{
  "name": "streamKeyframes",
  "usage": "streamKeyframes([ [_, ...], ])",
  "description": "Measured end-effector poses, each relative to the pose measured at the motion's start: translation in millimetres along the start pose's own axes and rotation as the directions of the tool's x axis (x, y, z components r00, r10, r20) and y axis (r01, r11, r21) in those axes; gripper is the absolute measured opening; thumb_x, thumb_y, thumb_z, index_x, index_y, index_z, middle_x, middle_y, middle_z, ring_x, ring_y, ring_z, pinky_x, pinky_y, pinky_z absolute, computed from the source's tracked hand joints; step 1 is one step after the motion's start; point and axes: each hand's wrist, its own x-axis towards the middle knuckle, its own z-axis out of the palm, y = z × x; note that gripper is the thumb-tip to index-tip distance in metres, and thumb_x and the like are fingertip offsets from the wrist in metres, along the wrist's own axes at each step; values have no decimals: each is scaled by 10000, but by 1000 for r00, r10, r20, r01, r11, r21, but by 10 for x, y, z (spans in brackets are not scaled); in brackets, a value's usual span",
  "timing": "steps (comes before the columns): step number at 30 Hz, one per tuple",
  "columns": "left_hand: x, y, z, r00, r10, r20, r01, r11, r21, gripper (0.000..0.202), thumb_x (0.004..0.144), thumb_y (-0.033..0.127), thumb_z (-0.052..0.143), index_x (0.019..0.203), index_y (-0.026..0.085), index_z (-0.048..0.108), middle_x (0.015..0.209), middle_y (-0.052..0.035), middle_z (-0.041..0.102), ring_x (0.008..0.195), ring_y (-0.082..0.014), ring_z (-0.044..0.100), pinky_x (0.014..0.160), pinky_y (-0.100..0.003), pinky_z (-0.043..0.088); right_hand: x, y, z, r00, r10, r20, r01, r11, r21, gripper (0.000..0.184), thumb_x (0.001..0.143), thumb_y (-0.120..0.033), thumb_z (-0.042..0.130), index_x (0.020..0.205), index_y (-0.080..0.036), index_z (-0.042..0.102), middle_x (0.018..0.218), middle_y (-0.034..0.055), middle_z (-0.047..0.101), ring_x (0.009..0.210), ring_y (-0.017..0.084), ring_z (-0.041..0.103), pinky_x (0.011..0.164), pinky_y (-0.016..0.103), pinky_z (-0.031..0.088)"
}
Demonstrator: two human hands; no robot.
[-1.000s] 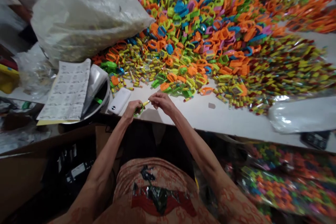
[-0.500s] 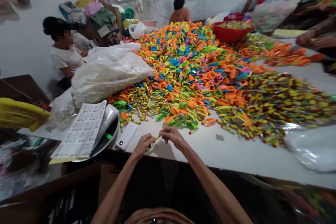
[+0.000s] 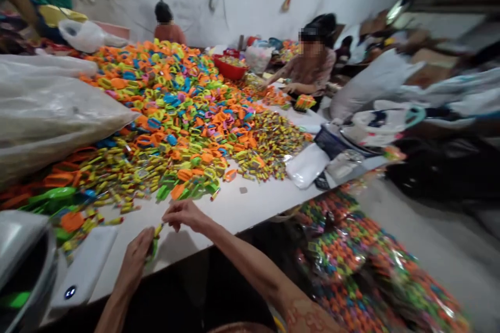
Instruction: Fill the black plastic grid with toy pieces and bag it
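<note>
My left hand (image 3: pixel 136 252) is closed on a small yellow tube (image 3: pixel 158 230), with a bright green plastic piece (image 3: pixel 152 251) showing beside it in the same grip. My right hand (image 3: pixel 186 216) is just above and to the right, its thumb and fingertips pinched at the tube's upper end. Whatever sits between those right fingertips is too small to make out. Both hands are over the front edge of the white table (image 3: pixel 234 208). Beyond them lies a pile of orange, green, yellow and blue plastic toy pieces (image 3: pixel 187 109), with loose yellow tubes (image 3: pixel 113 177) in front.
A white power bank-like device (image 3: pixel 88 265) lies left of my left hand, beside a round metal-rimmed container (image 3: pixel 50 255). A filled plastic sack (image 3: pixel 58 114) stands at left. Bagged pieces (image 3: pixel 344 250) are on the floor at right. Two people sit across the table near a red basin (image 3: pixel 231 68).
The view has swung to the right, bringing a seated person and the floor bags into sight. My hands stay close together at the small yellow tube.
</note>
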Motion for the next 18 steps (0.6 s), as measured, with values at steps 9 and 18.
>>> streamKeyframes([
  [9,76,-61,20,1000,6,-17,-6,1000,29,837,531,1036,589,648,208,571,576,43,402,561,-137,358,515,-269,318,52,15,-57,998,41,38,-43,998,50,503,493,-530,982,709,-153,728,552,-37,649,417,81,529,464,228,436],
  [18,-16,3,21,995,42,86,-50,994,99,766,619,971,603,669,211,526,557,49,441,532,-118,355,504,-242,292,-48,-6,-34,998,57,42,-56,998,-18,502,554,-538,961,703,-134,702,521,-40,625,415,79,530,458,220,435],
])
